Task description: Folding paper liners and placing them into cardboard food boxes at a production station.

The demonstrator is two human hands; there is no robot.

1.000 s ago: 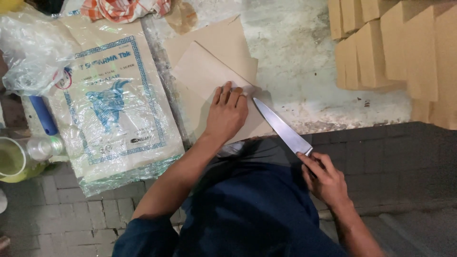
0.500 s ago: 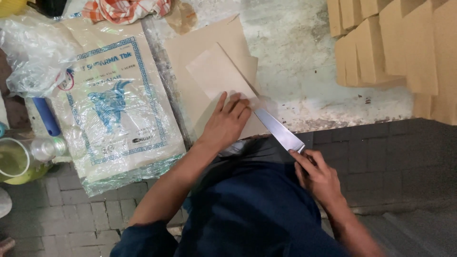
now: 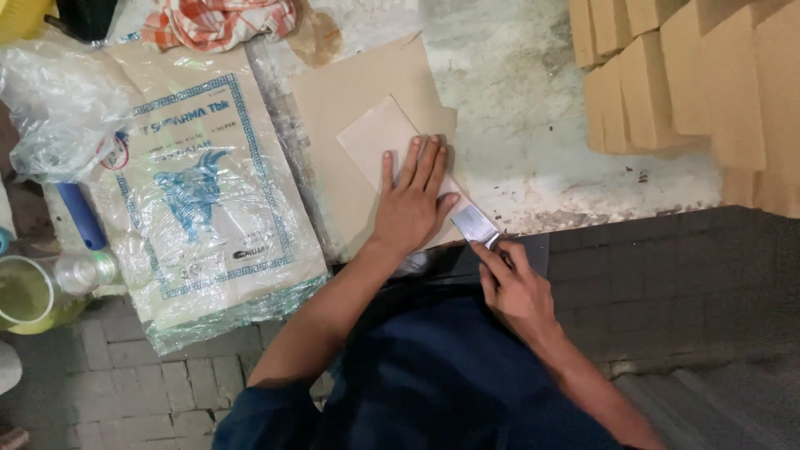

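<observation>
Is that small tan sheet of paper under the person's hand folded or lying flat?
Cannot tell for sure. The small tan paper sheet lies flat under the left hand, with the steel knife blade at its edge.

My left hand [image 3: 412, 208] and right hand [image 3: 517, 287] are bare, forearms uncovered; I wear dark navy clothing, the left sleeve ending above the elbow.

Left hand [image 3: 412, 204] flat on folded brown paper [image 3: 379, 137], right hand [image 3: 517, 287] gripping knife [image 3: 473, 225]
</observation>
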